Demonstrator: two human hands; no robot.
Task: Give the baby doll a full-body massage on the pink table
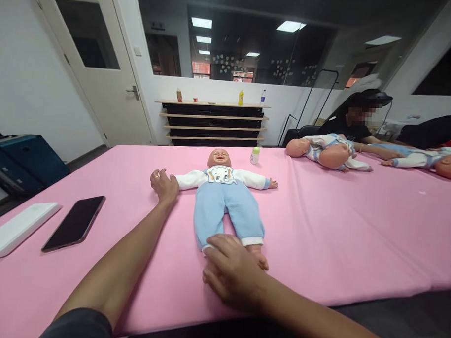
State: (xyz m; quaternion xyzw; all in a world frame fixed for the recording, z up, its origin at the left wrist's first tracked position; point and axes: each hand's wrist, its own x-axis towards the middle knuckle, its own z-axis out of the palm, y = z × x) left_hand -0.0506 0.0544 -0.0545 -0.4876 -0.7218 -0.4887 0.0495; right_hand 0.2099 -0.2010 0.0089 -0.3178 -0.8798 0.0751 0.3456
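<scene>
The doll (pixel 212 203) lies on its back on the pink table (pixel 329 251), between the person's two hands, its head pointing away from the person and its arms spread. The left hand (pixel 165 185) is at the end of the doll's sleeve on the left, and the right hand (pixel 232 273) is over the trouser cuff and foot of the doll's left-side leg, nearest the person. Just beyond the doll's head, a little to the right, stands a small white bottle (pixel 254 155) with a green cap; its contents cannot be made out. Well beyond the doll, a shelf (pixel 215 128) carries a yellow bottle (pixel 241 97), a clear bottle (pixel 263 98) and a brown bottle (pixel 179 95); how full they are is too small to tell. The left hand's fingers are half bent and slightly spread, touching the sleeve end; whether they grip the doll's hidden hand cannot be told. The right hand is slightly blurred, fingers curved over the cuff and thumb apart from them; it hides the foot, so whether it is clasped around it cannot be told either.
</scene>
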